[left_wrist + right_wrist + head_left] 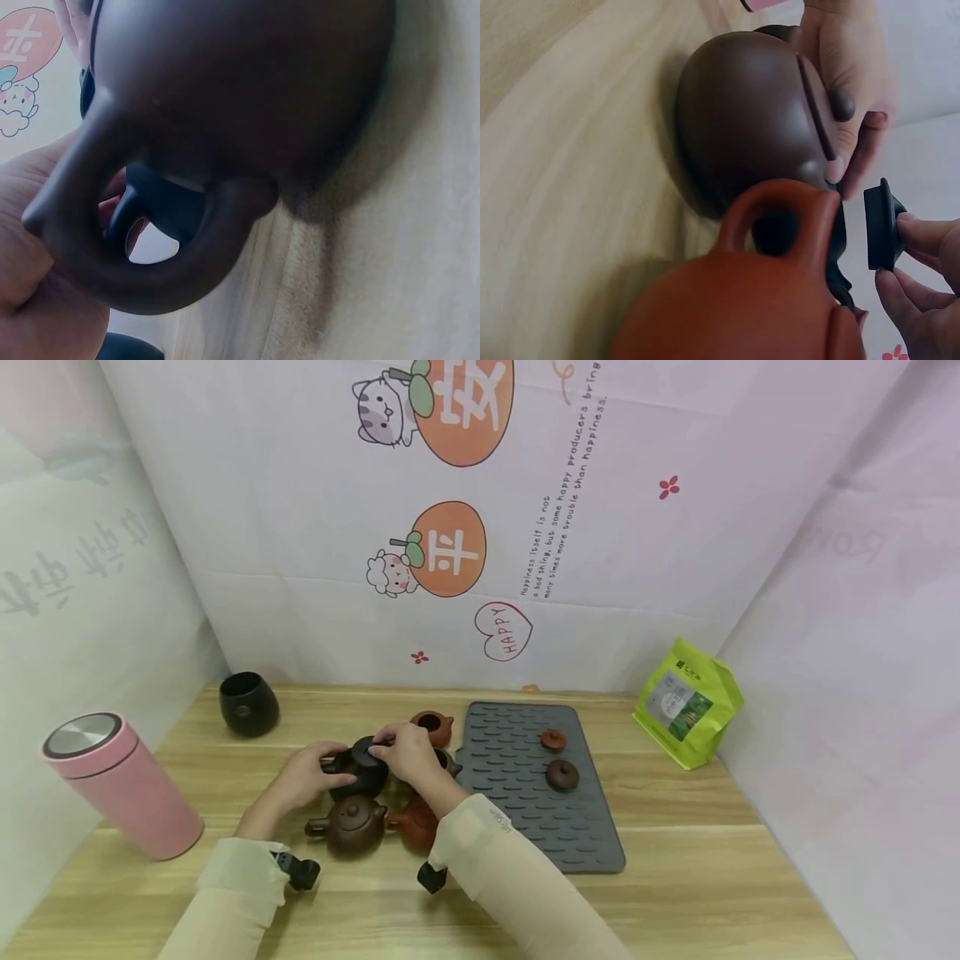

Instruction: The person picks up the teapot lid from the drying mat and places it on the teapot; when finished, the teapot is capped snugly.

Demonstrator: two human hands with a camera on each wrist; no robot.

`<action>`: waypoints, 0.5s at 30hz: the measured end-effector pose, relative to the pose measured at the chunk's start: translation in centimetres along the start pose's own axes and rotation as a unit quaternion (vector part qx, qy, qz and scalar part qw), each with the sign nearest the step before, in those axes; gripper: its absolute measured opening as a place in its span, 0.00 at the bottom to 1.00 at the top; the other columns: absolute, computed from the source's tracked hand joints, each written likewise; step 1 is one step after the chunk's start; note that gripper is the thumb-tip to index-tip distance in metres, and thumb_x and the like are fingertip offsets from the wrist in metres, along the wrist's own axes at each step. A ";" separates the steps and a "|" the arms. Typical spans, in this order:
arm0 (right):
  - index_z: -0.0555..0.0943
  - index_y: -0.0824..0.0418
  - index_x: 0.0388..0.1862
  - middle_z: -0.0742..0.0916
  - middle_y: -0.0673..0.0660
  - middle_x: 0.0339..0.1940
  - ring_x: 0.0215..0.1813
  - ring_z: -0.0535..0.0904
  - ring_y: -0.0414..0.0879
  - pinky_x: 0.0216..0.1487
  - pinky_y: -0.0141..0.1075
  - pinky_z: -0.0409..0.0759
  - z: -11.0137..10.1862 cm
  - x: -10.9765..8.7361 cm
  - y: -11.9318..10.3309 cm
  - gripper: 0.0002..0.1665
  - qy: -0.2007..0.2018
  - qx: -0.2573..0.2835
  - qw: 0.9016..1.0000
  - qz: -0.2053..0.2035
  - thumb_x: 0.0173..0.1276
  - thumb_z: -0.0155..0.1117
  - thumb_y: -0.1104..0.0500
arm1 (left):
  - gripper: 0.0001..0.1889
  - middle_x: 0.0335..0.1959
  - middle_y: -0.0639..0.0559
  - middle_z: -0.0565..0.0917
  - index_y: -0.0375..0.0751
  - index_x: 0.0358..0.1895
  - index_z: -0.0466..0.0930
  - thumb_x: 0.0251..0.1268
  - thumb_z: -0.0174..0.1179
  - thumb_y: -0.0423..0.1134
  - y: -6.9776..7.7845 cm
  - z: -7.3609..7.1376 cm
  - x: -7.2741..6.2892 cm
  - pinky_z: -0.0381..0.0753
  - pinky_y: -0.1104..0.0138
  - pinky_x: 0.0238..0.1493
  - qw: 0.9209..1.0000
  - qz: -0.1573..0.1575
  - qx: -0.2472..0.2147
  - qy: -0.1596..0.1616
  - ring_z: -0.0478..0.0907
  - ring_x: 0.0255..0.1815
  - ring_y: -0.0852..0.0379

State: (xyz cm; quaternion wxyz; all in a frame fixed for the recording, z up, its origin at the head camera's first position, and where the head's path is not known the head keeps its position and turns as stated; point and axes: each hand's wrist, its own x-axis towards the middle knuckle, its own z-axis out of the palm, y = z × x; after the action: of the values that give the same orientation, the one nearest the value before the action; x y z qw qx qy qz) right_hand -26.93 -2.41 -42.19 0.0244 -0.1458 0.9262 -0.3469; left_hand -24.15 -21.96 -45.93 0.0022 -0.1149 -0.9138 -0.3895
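Observation:
My right hand (pixel 413 755) pinches a black teapot lid (pixel 881 225) between thumb and fingers, apart from and above the black teapot (pixel 367 780). At that pot's handle side, my left hand (pixel 306 773) holds it, thumb along the near side; part of the grip is hidden. Just in front stands a dark brown teapot (pixel 354 828) with its lid on, its loop handle (pixel 161 289) large in the left wrist view. Beside it is a reddish-brown teapot (pixel 735 311), partly covered by my right arm in the head view.
Behind my right hand stand a small lidless red teapot (pixel 433 727) and another, mostly hidden pot (pixel 444 760). A grey mat (pixel 510 810) bears a red lid (pixel 553 740) and a brown lid (pixel 562 775). Around are a black cup (pixel 250 706), pink thermos (pixel 127 789) and green bag (pixel 686 706).

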 end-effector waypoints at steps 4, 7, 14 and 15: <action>0.88 0.50 0.42 0.86 0.45 0.39 0.41 0.81 0.40 0.39 0.32 0.79 0.7 0.2 0.1 0.08 0.009 0.002 1.000 -0.003 0.66 0.70 0.52 | 0.32 0.58 0.28 0.74 0.24 0.60 0.74 0.58 0.72 0.42 0.0 0.1 0.0 0.72 0.44 0.56 1.000 -0.001 -0.004 0.004 0.71 0.59 0.31; 0.88 0.50 0.41 0.86 0.45 0.39 0.42 0.81 0.40 0.39 0.31 0.79 1.1 0.3 0.0 0.07 0.009 0.007 1.000 -0.006 0.66 0.70 0.52 | 0.31 0.58 0.28 0.74 0.25 0.60 0.74 0.58 0.72 0.41 -0.1 0.1 0.0 0.73 0.44 0.55 1.000 0.000 -0.004 0.005 0.71 0.58 0.32; 0.88 0.51 0.43 0.86 0.47 0.41 0.43 0.81 0.41 0.39 0.31 0.80 1.9 0.4 -0.2 0.08 -0.001 0.011 1.000 -0.005 0.66 0.69 0.52 | 0.32 0.60 0.28 0.73 0.25 0.62 0.72 0.59 0.71 0.42 0.1 0.1 -0.1 0.75 0.46 0.53 1.000 -0.014 -0.017 -0.008 0.72 0.58 0.32; 0.88 0.51 0.43 0.86 0.47 0.41 0.43 0.81 0.41 0.39 0.31 0.80 2.1 0.4 -0.3 0.08 -0.001 0.012 1.000 -0.006 0.66 0.69 0.52 | 0.32 0.60 0.28 0.72 0.25 0.62 0.72 0.60 0.71 0.42 0.2 0.1 -0.1 0.76 0.47 0.53 1.000 -0.017 -0.019 -0.009 0.72 0.58 0.32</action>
State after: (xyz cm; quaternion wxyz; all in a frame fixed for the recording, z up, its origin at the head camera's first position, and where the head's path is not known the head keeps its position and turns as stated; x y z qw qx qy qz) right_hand -26.98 -4.05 -43.58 0.0249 -0.1513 0.9209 -0.3583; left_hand -24.02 -21.79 -45.85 -0.0152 -0.1030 -0.9081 -0.4056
